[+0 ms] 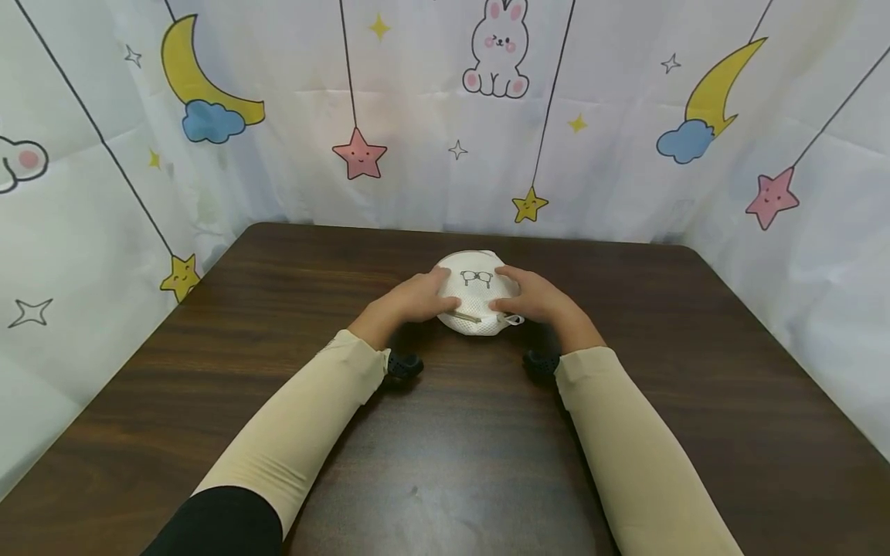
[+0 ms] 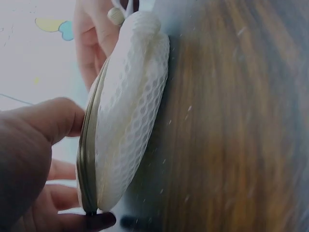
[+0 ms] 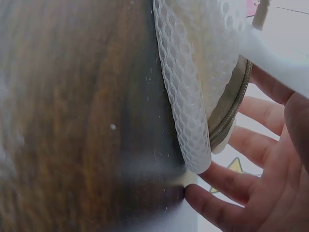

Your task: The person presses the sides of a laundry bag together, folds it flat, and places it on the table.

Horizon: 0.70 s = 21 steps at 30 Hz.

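A round white mesh zip pouch (image 1: 477, 297) with a pair of glasses drawn on its top lies on the far part of the table. My left hand (image 1: 415, 298) grips its left side, thumb on the top and fingers around the edge. From the opposite side my right hand (image 1: 541, 298) holds it the same way, its thumb near a small white loop (image 1: 515, 319). The left wrist view shows the tan zipper (image 2: 88, 145) running along the side of the puffy mesh. In the right wrist view, fingers (image 3: 231, 181) curve about the pouch's end, low by the tabletop.
The dark wooden table (image 1: 445, 463) has rounded far corners. Behind it and along both sides hangs a white curtain (image 1: 417, 93) printed with moons, stars and a rabbit. Each wrist wears a black device (image 1: 405, 366) beneath the sleeve cuff.
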Each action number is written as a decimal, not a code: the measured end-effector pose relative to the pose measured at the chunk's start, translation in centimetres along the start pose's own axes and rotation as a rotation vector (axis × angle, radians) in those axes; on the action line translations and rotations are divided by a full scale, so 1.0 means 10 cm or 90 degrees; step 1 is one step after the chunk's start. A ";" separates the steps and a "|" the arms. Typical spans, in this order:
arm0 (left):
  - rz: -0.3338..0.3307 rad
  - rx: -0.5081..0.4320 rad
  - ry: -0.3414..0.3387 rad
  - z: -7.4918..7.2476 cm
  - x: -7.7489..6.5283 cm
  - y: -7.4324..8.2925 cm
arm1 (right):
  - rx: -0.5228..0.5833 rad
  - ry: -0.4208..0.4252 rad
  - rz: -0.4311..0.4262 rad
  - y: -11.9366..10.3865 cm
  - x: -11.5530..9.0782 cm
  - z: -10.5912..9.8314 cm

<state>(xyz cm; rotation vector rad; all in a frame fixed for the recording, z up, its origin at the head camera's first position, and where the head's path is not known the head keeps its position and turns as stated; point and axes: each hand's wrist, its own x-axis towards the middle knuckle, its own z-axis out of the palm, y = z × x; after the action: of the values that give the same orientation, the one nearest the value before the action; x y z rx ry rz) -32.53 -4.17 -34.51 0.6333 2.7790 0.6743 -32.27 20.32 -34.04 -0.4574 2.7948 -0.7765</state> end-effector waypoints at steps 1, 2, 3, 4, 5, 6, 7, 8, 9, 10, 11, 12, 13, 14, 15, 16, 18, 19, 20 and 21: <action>-0.007 0.002 0.013 0.01 0.01 0.01 | 0.001 0.001 -0.003 -0.01 0.00 0.00; -0.015 0.006 0.026 0.01 0.01 0.03 | 0.001 0.003 -0.006 -0.01 0.00 0.00; -0.023 0.011 0.039 0.02 0.01 0.05 | 0.002 0.004 -0.008 -0.01 0.01 0.00; -0.031 0.013 0.051 0.02 0.01 0.08 | 0.001 0.005 -0.011 -0.02 0.01 0.00; -0.038 0.017 0.063 0.03 0.02 0.10 | 0.001 0.006 -0.012 -0.02 0.01 -0.01; -0.042 0.024 0.072 0.03 0.02 0.12 | 0.001 0.006 -0.012 -0.02 0.02 -0.01; -0.045 0.029 0.080 0.03 0.03 0.13 | 0.000 0.007 -0.012 -0.02 0.02 -0.01; -0.049 0.032 0.085 0.04 0.03 0.15 | -0.002 0.008 -0.012 -0.03 0.02 -0.01; -0.050 0.033 0.088 0.04 0.04 0.16 | -0.004 0.008 -0.011 -0.03 0.02 -0.01; -0.050 0.034 0.086 0.05 0.04 0.16 | -0.005 0.007 -0.010 -0.03 0.02 -0.01; -0.049 0.036 0.083 0.05 0.04 0.16 | -0.006 0.006 -0.010 -0.03 0.01 -0.01; -0.045 0.037 0.079 0.05 0.05 0.15 | -0.006 0.003 -0.010 -0.03 0.01 -0.01; -0.041 0.035 0.073 0.06 0.05 0.15 | -0.007 -0.001 -0.011 -0.03 0.00 -0.02; -0.035 0.032 0.066 0.06 0.05 0.13 | -0.007 -0.005 -0.012 -0.03 0.00 -0.02; -0.029 0.026 0.058 0.06 0.05 0.12 | -0.005 -0.010 -0.014 -0.03 -0.01 -0.02; -0.022 0.019 0.046 0.06 0.05 0.10 | -0.004 -0.017 -0.016 -0.02 -0.01 -0.02; 0.000 -0.004 0.020 0.06 0.04 0.06 | -0.005 -0.029 -0.023 -0.01 -0.02 -0.02; 0.013 -0.017 0.005 0.05 0.04 0.05 | -0.003 -0.036 -0.024 -0.01 -0.02 -0.02; 0.023 -0.027 -0.012 0.05 0.04 0.03 | 0.001 -0.043 -0.025 -0.01 -0.03 -0.03; 0.036 -0.036 -0.025 0.04 0.04 0.02 | 0.004 -0.053 -0.023 -0.02 -0.03 -0.03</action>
<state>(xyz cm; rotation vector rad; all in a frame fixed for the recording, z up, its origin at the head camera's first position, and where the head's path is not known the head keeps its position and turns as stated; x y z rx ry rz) -32.65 -3.68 -34.80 0.7076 2.7054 0.7417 -32.03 20.46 -33.64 -0.5270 2.7138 -0.7563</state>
